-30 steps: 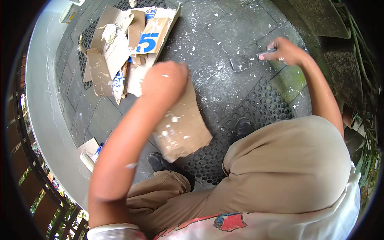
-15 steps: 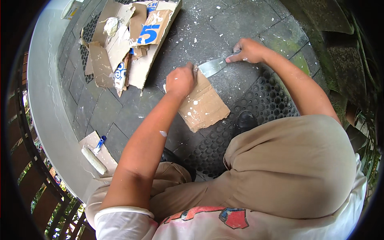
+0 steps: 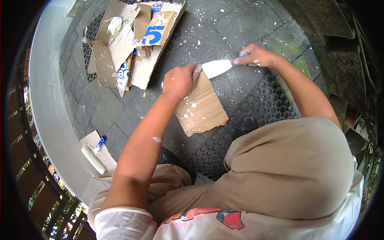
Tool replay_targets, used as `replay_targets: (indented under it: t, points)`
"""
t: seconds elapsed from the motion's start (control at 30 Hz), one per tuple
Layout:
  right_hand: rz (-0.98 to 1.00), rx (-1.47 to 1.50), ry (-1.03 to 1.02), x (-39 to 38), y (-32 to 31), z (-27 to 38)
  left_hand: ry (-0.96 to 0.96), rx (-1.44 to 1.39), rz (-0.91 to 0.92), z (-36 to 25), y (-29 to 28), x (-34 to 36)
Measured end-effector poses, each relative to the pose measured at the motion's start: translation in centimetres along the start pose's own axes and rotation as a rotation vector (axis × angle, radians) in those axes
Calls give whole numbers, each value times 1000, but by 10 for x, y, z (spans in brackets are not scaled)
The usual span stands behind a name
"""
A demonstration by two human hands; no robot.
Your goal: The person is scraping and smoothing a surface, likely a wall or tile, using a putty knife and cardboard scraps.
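- Head view: a flat putty knife (image 3: 217,68) sits out front over the floor, roughly level, with its wide pale blade pointing left.
- Blade's end is right at the upper edge of a torn brown cardboard piece (image 3: 204,106), just beside the left fingertips. Can't tell if it's actually pressing on it.
- Right hand (image 3: 256,56) is wrapped around the knife's handle, thumb along it, white smears on the skin.
- Left hand (image 3: 179,82) is pinching that cardboard by its top end. The rest slants down toward the knees, white splotches on its face. No clue if it's touching the ground.
- Below that: dark perforated rubber mat (image 3: 272,96) and a black shoe (image 3: 247,123), next to the tan trousers (image 3: 292,160).
- Grey paving (image 3: 106,110) all around, with white flecks scattered mostly up top.
- Upper left, a heap of ripped cardboard (image 3: 105,64) with blue printing, plus a crumpled whitish wad (image 3: 116,26) sitting in it.
- Lower left, a fuzzy white roller sleeve (image 3: 93,159) and a small blue handle (image 3: 101,143) lie on a cardboard scrap (image 3: 109,160).
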State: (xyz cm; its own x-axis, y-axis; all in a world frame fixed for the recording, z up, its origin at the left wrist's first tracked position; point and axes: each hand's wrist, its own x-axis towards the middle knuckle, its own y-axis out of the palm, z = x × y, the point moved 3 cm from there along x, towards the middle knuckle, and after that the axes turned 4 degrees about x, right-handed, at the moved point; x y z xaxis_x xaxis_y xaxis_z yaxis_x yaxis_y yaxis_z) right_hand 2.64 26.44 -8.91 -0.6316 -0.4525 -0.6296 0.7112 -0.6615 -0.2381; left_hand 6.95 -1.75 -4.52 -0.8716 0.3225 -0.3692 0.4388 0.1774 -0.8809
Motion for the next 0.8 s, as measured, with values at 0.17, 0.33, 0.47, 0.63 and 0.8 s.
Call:
replay_targets:
  t: [0.17, 0.33, 0.47, 0.63, 0.8]
  points:
    - [-169, 97, -35, -29, -41, 30, 142, -199, -197, -22, -88, 2]
    - [-378, 150, -261, -14, -66, 158, 30, -62, 51, 5, -165, -28]
    - [-650, -567, -541, -2, -69, 226, 101, 79, 139, -4, -108, -13]
    - [-677, -446, -211, -28, -110, 179, 10, 110, 83, -8, -37, 4]
    - [-450, -436, -14, 2, -116, 60, -315, -45, 60, 25, 6, 12]
